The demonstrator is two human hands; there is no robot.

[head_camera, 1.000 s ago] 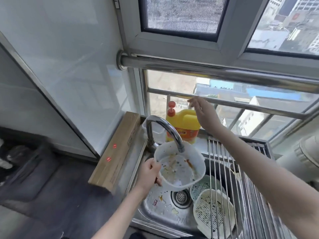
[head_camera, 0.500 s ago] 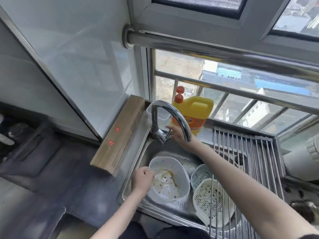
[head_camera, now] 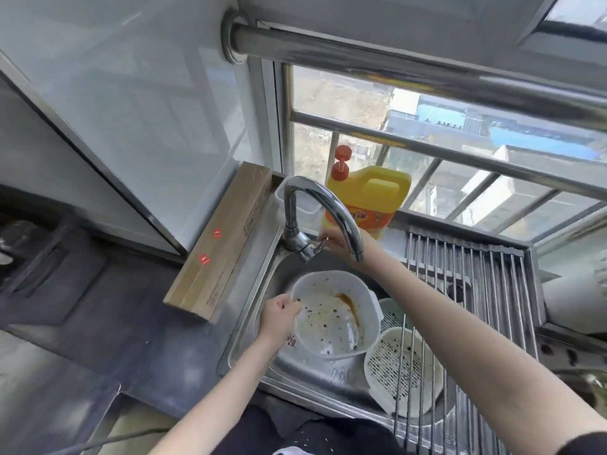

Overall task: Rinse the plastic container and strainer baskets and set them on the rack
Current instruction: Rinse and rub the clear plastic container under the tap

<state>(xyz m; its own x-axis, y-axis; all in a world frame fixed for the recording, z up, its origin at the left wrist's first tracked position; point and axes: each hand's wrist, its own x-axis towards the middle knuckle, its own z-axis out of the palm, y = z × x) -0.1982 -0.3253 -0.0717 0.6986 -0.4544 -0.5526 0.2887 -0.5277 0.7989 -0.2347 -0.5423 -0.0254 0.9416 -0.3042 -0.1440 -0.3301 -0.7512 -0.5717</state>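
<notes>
— Gripping the near-left rim of the plastic container (head_camera: 331, 315), left hand (head_camera: 279, 318), fingers curled over the edge. Container tilted inside the sink (head_camera: 249, 326), below the faucet (head_camera: 320, 208); brown streak and dark specks on its inner wall.

— Right hand?

— Reaching behind the faucet spout, right hand (head_camera: 338, 243), fingers closed round the small lever at the faucet base. Forearm crossing above the container's far rim.

— Strainer baskets?

— Lying in the sink to the right of the container. Larger strainer basket (head_camera: 399, 369) nearest, speckled with dark bits, touching the container's wall. Smaller green-tinted strainer basket (head_camera: 391, 315) just behind it, partly hidden by the container.

— Rack?

— Roll-up steel rack (head_camera: 476, 290) spanning the sink's right part, some rods passing over the larger basket.

— Anything else near the faucet?

— Yellow detergent jug (head_camera: 368, 195) with red pump directly behind the faucet, on the sill. Wooden board (head_camera: 220, 241) standing on edge left of the faucet, along the sink's left rim. Dark bench (head_camera: 115, 323) further left.
</notes>
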